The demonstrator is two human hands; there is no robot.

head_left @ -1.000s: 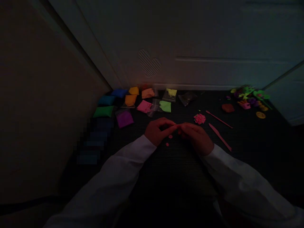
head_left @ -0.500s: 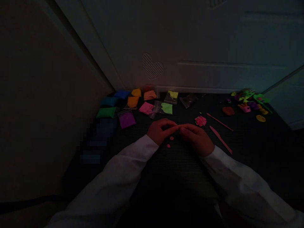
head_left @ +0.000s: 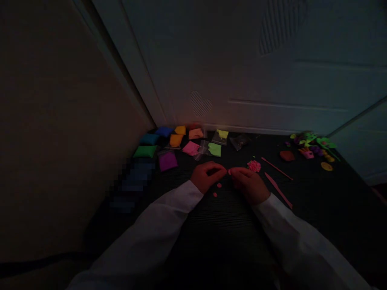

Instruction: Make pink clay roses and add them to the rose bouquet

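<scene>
In dim light, my right hand (head_left: pixel 250 186) pinches a small flat pink clay disc (head_left: pixel 229 172) between thumb and fingertips. Just left of it, my left hand (head_left: pixel 206 177) has thumb and forefinger closed together, tips close to the disc; whether anything is between them is hidden. On the dark table below the hands lie two more pink pieces, a round clay piece (head_left: pixel 219 185) and a smaller clay piece (head_left: pixel 215 194). Behind my right hand sits a pink clay flower (head_left: pixel 254 166) with many petals and bits of green.
Right of the flower lie a thin pink stick tool (head_left: pixel 276 168) and a pink clay knife (head_left: pixel 278 190). Bags of coloured clay (head_left: pixel 168 160) spread along the back left. A reddish lump (head_left: pixel 287 156) and finished clay figures (head_left: pixel 314 147) stand at the back right, before a white panel (head_left: pixel 260 80).
My hands have come slightly apart at the fingertips, and the pink disc now shows at my right fingertips. The camera view has tilted up, so the table sits lower.
</scene>
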